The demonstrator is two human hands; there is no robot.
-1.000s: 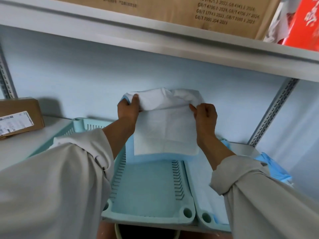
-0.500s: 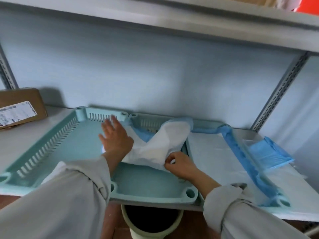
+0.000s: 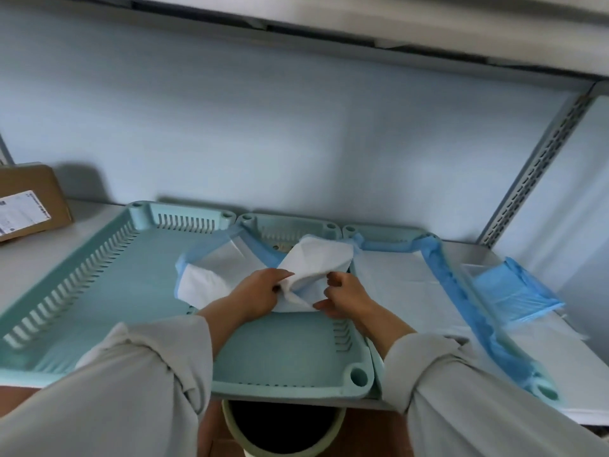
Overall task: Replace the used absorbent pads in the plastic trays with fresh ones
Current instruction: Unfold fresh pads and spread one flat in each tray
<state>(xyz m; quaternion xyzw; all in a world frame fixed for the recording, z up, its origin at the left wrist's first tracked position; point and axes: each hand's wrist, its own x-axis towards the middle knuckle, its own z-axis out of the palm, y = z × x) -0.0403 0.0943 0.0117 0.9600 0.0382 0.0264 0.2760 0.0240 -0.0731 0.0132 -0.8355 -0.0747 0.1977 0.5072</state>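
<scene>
Crumpled white, blue-backed pad (image 3: 211,278) pinched in both grips, left hand (image 3: 255,293) and right hand (image 3: 346,296); now bunched over slotted mint tray (image 3: 290,354), hands closer than before.

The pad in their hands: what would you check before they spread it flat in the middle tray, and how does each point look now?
1. Both hands hold the pad: ok. The left hand and right hand each pinch an edge.
2. Pad unfolded: not ok. It is bunched and partly folded.
3. Middle tray floor bare: ok in front; the back is hidden by the pad.
4. Pad inside the tray: not ok. One part lies over the left tray.
5. Right tray already lined: ok. A white pad covers its floor.
6. Fresh or used pad: cannot tell.
</scene>
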